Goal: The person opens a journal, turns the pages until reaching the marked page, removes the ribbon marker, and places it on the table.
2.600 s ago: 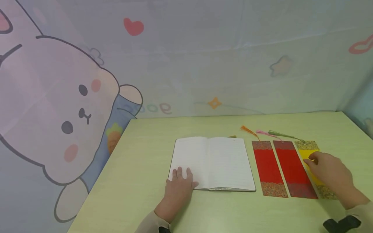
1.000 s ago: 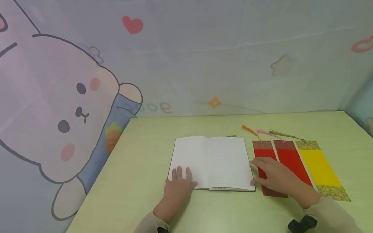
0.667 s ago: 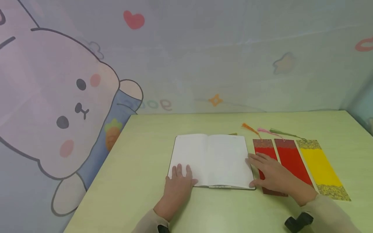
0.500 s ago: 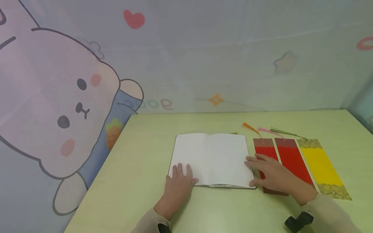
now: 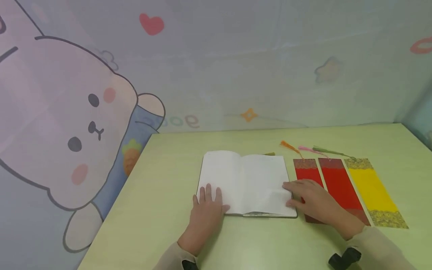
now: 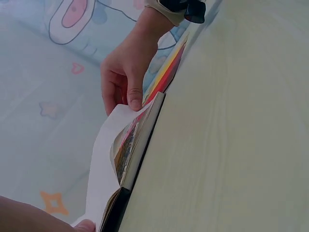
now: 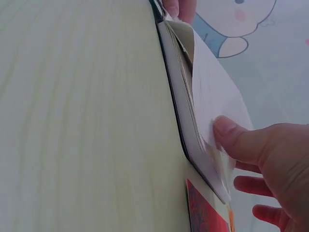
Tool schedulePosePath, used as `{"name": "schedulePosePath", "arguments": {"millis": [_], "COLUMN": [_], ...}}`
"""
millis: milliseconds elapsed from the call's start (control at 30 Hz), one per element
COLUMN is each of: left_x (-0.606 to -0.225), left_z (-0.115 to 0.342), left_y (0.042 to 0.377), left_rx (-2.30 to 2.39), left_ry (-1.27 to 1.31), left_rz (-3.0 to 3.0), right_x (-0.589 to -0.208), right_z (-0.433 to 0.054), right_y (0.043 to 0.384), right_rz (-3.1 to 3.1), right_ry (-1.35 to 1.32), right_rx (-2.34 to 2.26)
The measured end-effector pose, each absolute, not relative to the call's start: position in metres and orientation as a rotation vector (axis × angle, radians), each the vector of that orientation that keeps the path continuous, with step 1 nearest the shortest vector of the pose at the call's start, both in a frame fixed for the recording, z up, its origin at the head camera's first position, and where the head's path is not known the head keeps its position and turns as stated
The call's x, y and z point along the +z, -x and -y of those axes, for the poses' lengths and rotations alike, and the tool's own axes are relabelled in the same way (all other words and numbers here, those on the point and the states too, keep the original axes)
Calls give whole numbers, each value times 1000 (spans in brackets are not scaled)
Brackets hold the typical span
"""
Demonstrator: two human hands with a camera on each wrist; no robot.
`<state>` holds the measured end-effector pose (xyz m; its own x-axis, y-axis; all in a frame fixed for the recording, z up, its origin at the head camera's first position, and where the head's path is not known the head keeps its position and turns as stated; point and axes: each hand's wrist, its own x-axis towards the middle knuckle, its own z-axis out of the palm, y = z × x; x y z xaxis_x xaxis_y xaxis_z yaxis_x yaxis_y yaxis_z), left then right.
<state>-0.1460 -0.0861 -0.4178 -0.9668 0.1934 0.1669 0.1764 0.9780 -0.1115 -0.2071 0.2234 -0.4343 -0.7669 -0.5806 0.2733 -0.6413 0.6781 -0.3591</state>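
An open notebook [image 5: 263, 180] with white pages lies on the table. My left hand [image 5: 206, 215] rests on the left page with its fingers straight and spread. At the notebook's right edge my right hand [image 5: 314, 200] pinches a page [image 7: 217, 92] between thumb and fingers; some fingertips are hidden. In both wrist views this page arches up from those below. Under it the left wrist view shows a patterned strip [image 6: 126, 152]. Beneath my right forearm and hand lie two red bookmarks [image 5: 341, 183], partly covered. A yellow bookmark [image 5: 374, 191] lies further right.
Orange [image 5: 290, 147], pink [image 5: 310, 150] and green tassels [image 5: 330, 151] stretch behind the bookmarks. A short olive tassel end [image 5: 270, 153] pokes out past the notebook's back edge. The table [image 5: 158, 180] meets a cartoon-printed cloth backdrop [image 5: 216, 75].
My right hand has moved left from the yellow bookmark to the notebook's right edge and lifted the page slightly. The yellow bookmark is now uncovered. My left hand has stayed on the left page.
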Motion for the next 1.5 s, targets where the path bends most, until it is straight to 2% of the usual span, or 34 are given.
{"name": "schedulePosePath", "arguments": {"millis": [200,700,1000,1500], "left_x": [-419,-415,-412,-402], "left_z": [84,84,82,60], "left_y": [147,144,147,144], "left_rx": [110,185,63,146], "left_ry": [273,296,330,465], "left_rz": [2889,2798,2761,2740], "right_x": [-433,-420,-410,-389], "right_z": [-220,-195,-189,-175], "right_y": [206,189,186,180], "right_rz": [2551,2546,2593,2392], "right_ry": [-982,-641,-554,-550], "right_rx": [689,1103,1373,1963]}}
